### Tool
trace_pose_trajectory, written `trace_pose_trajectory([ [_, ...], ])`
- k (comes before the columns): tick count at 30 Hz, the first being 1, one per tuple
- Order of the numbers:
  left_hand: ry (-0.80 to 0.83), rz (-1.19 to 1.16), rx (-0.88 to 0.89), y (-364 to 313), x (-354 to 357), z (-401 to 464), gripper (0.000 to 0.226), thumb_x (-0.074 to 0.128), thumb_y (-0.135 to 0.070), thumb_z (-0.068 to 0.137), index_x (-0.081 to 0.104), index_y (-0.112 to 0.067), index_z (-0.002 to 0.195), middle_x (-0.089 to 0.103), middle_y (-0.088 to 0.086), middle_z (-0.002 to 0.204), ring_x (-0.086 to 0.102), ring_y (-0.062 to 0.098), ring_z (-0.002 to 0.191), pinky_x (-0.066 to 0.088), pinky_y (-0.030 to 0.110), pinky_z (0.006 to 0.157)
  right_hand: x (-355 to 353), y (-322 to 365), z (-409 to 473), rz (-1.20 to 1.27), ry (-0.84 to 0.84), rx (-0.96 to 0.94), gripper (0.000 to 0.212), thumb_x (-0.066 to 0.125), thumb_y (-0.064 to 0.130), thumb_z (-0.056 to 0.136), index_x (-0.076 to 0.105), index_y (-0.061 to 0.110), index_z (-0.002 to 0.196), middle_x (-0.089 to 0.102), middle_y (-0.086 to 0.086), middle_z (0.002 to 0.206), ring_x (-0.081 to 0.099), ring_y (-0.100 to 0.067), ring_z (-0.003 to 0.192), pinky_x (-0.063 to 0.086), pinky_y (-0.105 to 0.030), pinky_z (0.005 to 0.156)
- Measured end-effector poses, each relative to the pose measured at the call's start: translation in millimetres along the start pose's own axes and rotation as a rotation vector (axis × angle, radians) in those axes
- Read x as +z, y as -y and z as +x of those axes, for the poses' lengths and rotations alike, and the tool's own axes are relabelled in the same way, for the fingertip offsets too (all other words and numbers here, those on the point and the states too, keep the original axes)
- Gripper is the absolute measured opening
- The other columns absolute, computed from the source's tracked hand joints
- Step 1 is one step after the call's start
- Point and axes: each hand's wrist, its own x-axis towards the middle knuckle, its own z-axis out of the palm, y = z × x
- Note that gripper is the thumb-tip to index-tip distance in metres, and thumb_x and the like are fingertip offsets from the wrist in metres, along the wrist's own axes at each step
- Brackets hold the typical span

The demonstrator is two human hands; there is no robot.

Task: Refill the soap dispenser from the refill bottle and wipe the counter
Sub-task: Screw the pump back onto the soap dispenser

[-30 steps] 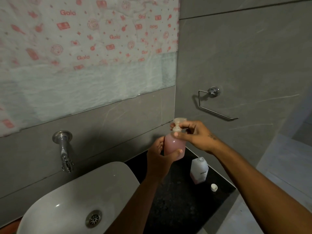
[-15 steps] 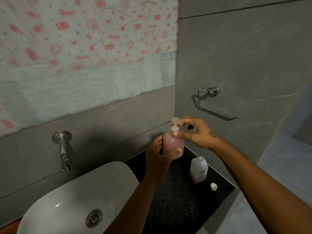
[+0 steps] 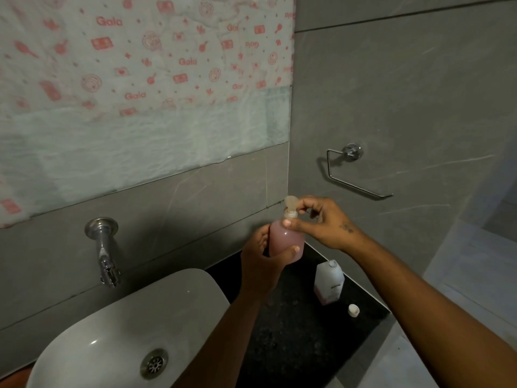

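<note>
Risk of slop onto the counter: soap dispenser aloft above its back edge, left hand wrapped round, right hand pinching the pump collar, refill bottle uncapped near the right edge.

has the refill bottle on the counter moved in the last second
No. The refill bottle stands upright in the same spot, just behind its loose cap by the wall.

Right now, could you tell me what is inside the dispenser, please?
Pink soap shows through the dispenser, filling the body up to near the pump. The left hand covers its base, so the bottom is hidden.
</note>
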Motion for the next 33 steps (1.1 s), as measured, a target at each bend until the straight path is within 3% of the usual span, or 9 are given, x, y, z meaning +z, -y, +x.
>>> trace_pose_trajectory([
  [5, 0.004, -0.008, -0.008, 3.6, -1.1, -1.0, 0.051, 0.088, -0.033, 0.064, 0.066, -0.042, 0.109, 0.072, -0.01, 0.11, 0.069, 0.005, 0.099, 0.061, 0.023, 0.072, 0.4, 1.3, -1.1, 0.055, 0.059, 0.015, 0.021, 0.077, 0.028, 0.082, 0.075, 0.018, 0.099, 0.071, 0.001, 0.101, 0.061, -0.009, 0.09, 0.04, -0.007, 0.07],
  [9, 0.018, -0.016, -0.007, 6.3, -1.6, -3.4, 0.056, 0.085, -0.043, 0.061, 0.068, -0.032, 0.113, 0.072, -0.007, 0.112, 0.07, 0.009, 0.101, 0.062, 0.027, 0.076, -3.9, 1.2, -1.8, 0.065, 0.124, 0.049, 0.024, 0.077, 0.03, 0.082, 0.075, 0.019, 0.103, 0.07, -0.001, 0.106, 0.061, -0.016, 0.095, 0.042, -0.014, 0.073],
  [13, 0.026, -0.026, 0.001, 1.2, -2.1, -5.3, 0.047, 0.085, -0.04, 0.063, 0.067, -0.05, 0.105, 0.073, -0.018, 0.107, 0.07, 0.004, 0.1, 0.059, 0.02, 0.072, -12.9, 10.8, 0.4, 0.088, 0.08, 0.045, 0.057, 0.082, 0.039, 0.068, 0.069, 0.023, 0.12, 0.071, 0.006, 0.109, 0.064, -0.011, 0.102, 0.049, -0.028, 0.082],
  [15, 0.03, -0.036, -0.001, -3.1, -1.5, -4.8, 0.048, 0.086, -0.035, 0.064, 0.066, -0.06, 0.1, 0.072, -0.028, 0.104, 0.07, -0.002, 0.098, 0.057, 0.015, 0.07, -14.3, 17.6, 2.9, 0.143, -0.028, -0.033, 0.066, 0.085, 0.035, 0.064, 0.066, 0.017, 0.125, 0.072, 0.005, 0.101, 0.066, -0.005, 0.093, 0.052, -0.021, 0.079],
  [19, 0.031, -0.062, -0.012, -7.5, 0.8, -3.5, 0.048, 0.086, -0.038, 0.061, 0.066, -0.062, 0.097, 0.072, -0.027, 0.104, 0.07, 0.001, 0.098, 0.058, 0.017, 0.071, -12.1, 25.1, 9.8, 0.093, -0.104, -0.131, 0.036, 0.086, 0.02, 0.071, 0.076, 0.011, 0.105, 0.074, 0.014, 0.086, 0.068, 0.002, 0.076, 0.05, -0.012, 0.07],
  [22, 0.03, -0.075, -0.023, -9.0, 1.1, -2.6, 0.047, 0.084, -0.042, 0.058, 0.065, -0.063, 0.095, 0.072, -0.029, 0.101, 0.07, 0.0, 0.097, 0.057, 0.016, 0.071, -11.4, 23.0, 12.7, 0.15, -0.122, -0.12, 0.023, 0.084, 0.008, 0.074, 0.078, 0.009, 0.096, 0.076, -0.001, 0.09, 0.07, -0.002, 0.076, 0.054, -0.018, 0.072],
  [27, 0.041, -0.079, -0.017, -9.7, 0.9, -4.6, 0.045, 0.084, -0.038, 0.062, 0.066, -0.061, 0.097, 0.072, -0.027, 0.104, 0.071, 0.001, 0.098, 0.057, 0.016, 0.071, -9.1, 17.9, 13.0, 0.175, -0.134, -0.094, 0.023, 0.085, 0.009, 0.073, 0.078, 0.012, 0.095, 0.077, 0.001, 0.088, 0.07, -0.001, 0.073, 0.055, -0.018, 0.072],
  [30, 0.04, -0.06, -0.026, -3.6, 2.1, -4.1, 0.043, 0.084, -0.04, 0.063, 0.067, -0.057, 0.098, 0.073, -0.023, 0.104, 0.071, 0.002, 0.097, 0.058, 0.018, 0.071, -7.9, 18.2, 8.9, 0.147, -0.135, -0.061, 0.026, 0.084, 0.014, 0.075, 0.077, 0.008, 0.099, 0.077, -0.001, 0.088, 0.073, -0.009, 0.078, 0.058, -0.024, 0.076],
  [33, 0.024, -0.057, -0.035, 2.6, 3.1, -4.1, 0.044, 0.084, -0.041, 0.062, 0.067, -0.045, 0.102, 0.074, -0.013, 0.104, 0.072, 0.008, 0.097, 0.061, 0.025, 0.074, -10.1, 19.9, 4.3, 0.183, -0.129, 0.014, 0.043, 0.078, 0.04, 0.077, 0.075, 0.012, 0.109, 0.077, -0.002, 0.094, 0.074, -0.014, 0.086, 0.059, -0.025, 0.077],
])
